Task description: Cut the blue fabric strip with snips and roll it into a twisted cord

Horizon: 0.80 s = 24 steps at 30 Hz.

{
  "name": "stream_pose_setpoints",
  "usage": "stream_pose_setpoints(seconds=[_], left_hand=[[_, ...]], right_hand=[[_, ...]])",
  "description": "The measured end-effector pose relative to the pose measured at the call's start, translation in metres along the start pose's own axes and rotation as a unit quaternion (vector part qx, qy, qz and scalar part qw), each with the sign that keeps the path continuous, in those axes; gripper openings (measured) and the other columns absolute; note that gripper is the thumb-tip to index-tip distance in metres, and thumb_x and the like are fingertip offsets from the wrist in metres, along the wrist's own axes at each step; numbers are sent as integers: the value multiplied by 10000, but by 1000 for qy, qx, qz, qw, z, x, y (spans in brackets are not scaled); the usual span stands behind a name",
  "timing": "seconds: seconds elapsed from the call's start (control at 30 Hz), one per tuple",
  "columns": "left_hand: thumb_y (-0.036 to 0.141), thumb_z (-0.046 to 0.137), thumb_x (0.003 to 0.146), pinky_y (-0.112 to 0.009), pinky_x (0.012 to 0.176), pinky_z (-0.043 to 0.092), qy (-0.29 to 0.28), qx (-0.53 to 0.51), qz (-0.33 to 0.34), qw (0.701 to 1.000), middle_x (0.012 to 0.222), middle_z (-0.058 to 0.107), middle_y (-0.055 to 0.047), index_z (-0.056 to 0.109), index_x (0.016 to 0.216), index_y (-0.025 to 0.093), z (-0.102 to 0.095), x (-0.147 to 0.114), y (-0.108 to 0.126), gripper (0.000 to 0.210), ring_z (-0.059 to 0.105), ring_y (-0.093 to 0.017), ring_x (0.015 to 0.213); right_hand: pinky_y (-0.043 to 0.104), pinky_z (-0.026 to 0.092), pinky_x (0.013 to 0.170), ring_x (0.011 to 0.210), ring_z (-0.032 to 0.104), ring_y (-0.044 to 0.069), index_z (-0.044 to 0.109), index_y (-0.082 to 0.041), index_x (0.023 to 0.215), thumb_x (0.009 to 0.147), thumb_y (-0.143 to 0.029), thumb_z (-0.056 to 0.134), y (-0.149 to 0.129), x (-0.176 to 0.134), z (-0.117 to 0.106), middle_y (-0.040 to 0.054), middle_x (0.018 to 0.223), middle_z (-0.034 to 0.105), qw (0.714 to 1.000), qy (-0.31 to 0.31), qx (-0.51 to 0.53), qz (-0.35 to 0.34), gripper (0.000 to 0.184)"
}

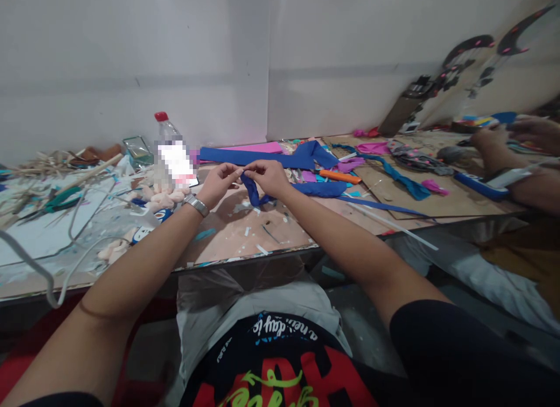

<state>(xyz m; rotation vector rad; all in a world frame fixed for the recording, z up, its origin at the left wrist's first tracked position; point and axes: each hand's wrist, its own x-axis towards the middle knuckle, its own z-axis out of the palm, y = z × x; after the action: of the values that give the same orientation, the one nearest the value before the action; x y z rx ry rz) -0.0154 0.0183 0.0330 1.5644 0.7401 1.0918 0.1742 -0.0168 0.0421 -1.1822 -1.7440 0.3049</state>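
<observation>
Above the middle of the table, both hands meet at the end of a dark blue strip of fabric (251, 192). My right hand (269, 176) pinches the strip between thumb and fingertips. My left hand (219, 184), with a watch on its wrist, has its thumb and forefinger closed on the same end. Below the fingers the strip hangs in a twisted loop toward the tabletop. More blue fabric (321, 189) lies just right of my right hand, partly behind the forearm. Behind both hands stretches a long, flat blue fabric band (258, 158).
A red-capped bottle (168, 127) and a lit phone (177, 165) stand behind my left hand. Green-handled pliers (63, 200) and sticks (39, 168) lie left. An orange cutter (340, 176) and a white stick (398, 226) lie right. Another person's hands (485, 141) work at far right.
</observation>
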Motion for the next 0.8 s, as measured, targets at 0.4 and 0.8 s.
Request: stream_pose_setpoints(seconds=[0.4,0.8], left_hand=[[530,883,695,-273,633,478,-78,74,19,994,673,655,-16,705,714,178,5,-5,-2,394,582,-132,625],[453,956,606,-260,673,526,-90,-73,-90,989,718,696,-18,663,756,171,4,-5,4,433,668,-133,681]], right_hand=[[292,492,782,813,645,175,748,-191,1053,934,-304,587,1,-2,3,26,907,751,999,43,2,-3,229],[285,519,813,852,637,170,694,-188,1020,918,-388,595,10,7,5,39,924,696,991,69,117,10,245]])
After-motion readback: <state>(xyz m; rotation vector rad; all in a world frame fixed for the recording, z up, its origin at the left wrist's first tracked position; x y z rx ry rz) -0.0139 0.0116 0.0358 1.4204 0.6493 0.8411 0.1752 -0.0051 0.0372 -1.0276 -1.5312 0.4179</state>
